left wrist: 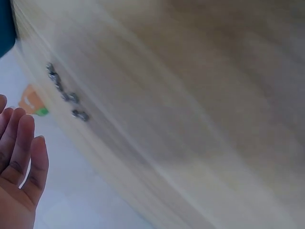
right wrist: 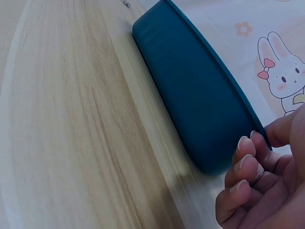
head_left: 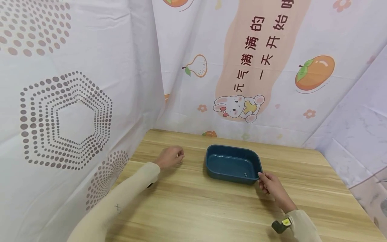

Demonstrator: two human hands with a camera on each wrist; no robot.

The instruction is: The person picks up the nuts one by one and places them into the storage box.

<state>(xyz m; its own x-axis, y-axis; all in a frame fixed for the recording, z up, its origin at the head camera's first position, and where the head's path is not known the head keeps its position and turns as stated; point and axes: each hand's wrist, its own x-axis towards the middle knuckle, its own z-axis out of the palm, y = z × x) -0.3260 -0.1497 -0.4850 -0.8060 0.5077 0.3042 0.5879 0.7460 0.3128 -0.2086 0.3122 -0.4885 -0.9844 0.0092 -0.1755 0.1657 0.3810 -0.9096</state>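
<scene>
Rectangular teal tray (head_left: 231,152) sits on the wood-grain surface (head_left: 181,208), between the hands, nearer the right. Right hand (head_left: 270,186) pinches the rim at the near right corner, thumb against forefinger; a light hold, probably to steady the tray while leaving its mouth unobstructed. Two tiny pieces (head_left: 245,174) lie inside near that corner; too small to identify. Left hand (head_left: 170,157), fingers loosely bent, no object seen in them, hovers near a loose string of small metal pieces (left wrist: 59,87), probably kept outside the tray for easy reach.
</scene>
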